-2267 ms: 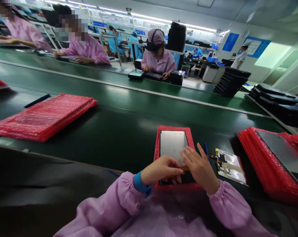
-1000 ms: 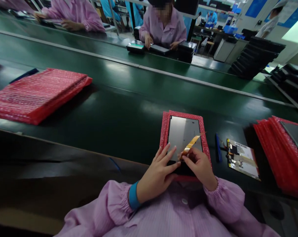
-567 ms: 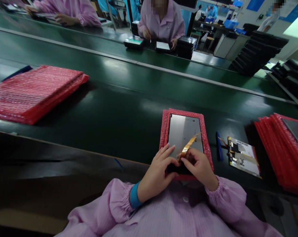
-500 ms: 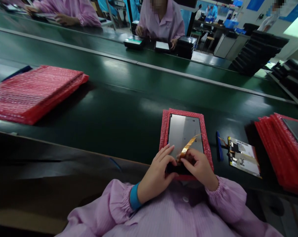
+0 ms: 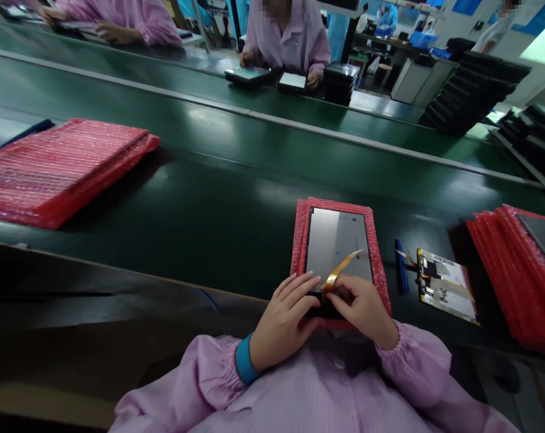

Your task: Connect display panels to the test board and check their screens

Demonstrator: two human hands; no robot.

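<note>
A silver-backed screen panel (image 5: 331, 240) lies on red bubble wrap (image 5: 377, 258) at the near edge of the dark green bench. At its lower edge my right hand (image 5: 360, 300) pinches an orange-gold flex cable (image 5: 338, 270), whose free end sticks up over the panel. My left hand (image 5: 286, 319), with a blue band at the wrist, rests on the lower left of the panel, fingers apart. Right of the wrap lie a blue pen-like tool (image 5: 402, 266) and a small board with exposed parts (image 5: 448, 285).
Red bubble-wrap stacks stand at the left (image 5: 69, 168) and the right (image 5: 511, 276). Across the bench a person in pink (image 5: 286, 42) works beside black trays (image 5: 340, 84). A tall stack of black trays (image 5: 475, 90) leans at the back right.
My left hand has shifted slightly left and its fingers have moved on the panel. The cable's free end has dipped slightly leftward. Across the bench, the person's hands have moved.
</note>
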